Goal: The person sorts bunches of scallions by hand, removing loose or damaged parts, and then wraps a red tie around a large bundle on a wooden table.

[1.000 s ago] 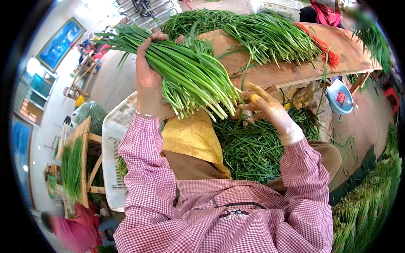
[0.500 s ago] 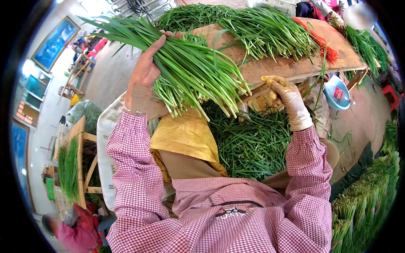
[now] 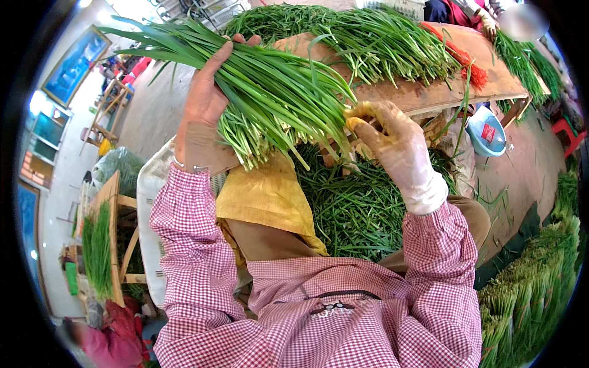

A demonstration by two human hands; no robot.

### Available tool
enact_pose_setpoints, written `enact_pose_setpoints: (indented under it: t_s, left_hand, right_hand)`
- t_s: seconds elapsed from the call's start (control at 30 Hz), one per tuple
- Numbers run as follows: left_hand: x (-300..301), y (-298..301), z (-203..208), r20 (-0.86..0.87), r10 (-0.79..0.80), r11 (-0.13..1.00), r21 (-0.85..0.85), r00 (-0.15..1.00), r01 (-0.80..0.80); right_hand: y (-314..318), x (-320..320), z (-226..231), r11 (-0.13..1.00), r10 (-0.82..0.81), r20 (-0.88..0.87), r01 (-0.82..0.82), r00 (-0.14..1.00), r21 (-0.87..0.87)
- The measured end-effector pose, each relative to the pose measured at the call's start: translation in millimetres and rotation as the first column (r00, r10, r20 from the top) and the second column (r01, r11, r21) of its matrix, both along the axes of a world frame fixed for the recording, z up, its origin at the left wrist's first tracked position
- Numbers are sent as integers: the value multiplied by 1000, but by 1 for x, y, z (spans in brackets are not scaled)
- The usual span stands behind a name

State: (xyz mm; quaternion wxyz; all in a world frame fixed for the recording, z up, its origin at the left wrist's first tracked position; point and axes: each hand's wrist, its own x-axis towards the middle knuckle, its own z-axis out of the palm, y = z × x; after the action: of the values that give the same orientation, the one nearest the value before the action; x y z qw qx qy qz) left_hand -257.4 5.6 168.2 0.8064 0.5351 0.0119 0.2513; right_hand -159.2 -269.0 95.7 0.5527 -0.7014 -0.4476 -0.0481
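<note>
- Bunch (image 3: 282, 80) of greens is up in front of you, gripped in your left hand (image 3: 205, 98), leaf tips off to the left, pale ends over by your right hand (image 3: 392, 132).
- Your left fingers are wrapped round it about mid-length. No tie that I can see, so if that grip slackens, stems will probably slide out.
- Your right hand, gloved, is narrow, fingertips bunched right at the stem ends. Can't tell if there's a stem pinched in there.
- Yank too hard on that side and I'd guess a stalk snaps or its neighbours get dragged along.
- Anything you drop could land in the loose leaves (image 3: 362, 208) below or on the yellow cloth (image 3: 270, 196). Green on green, good luck finding it.
- Mind the pile (image 3: 386, 46) on the bench (image 3: 503, 80) too. It's just beyond the bunch, so a careless swing that way might tangle the two.
</note>
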Motion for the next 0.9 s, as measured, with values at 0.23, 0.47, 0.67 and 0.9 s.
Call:
enact_pose_setpoints:
  t_s: [0.23, 0.47, 0.67, 0.9]
  left_hand:
    - [-4, 7, -3, 49, 13, 991, -135, 999, -6]
    - [-9, 16, -14, 93, 32, 965, -263, 995, -6]
    - [-17, 18, -11, 79, 78, 972, -226, 994, -58]
    - [-25, 24, 3, 132, 156, 957, -266, 979, -117]
  right_hand:
    - [0, -11, -40, 962, 262, -745, -228, 614, 150]
    - [15, -5, -41, 933, 358, -747, -233, 560, 273]
    - [13, -3, -30, 924, 382, -756, -237, 532, 299]
    - [1, 13, -43, 898, 440, -700, -264, 563, 353]
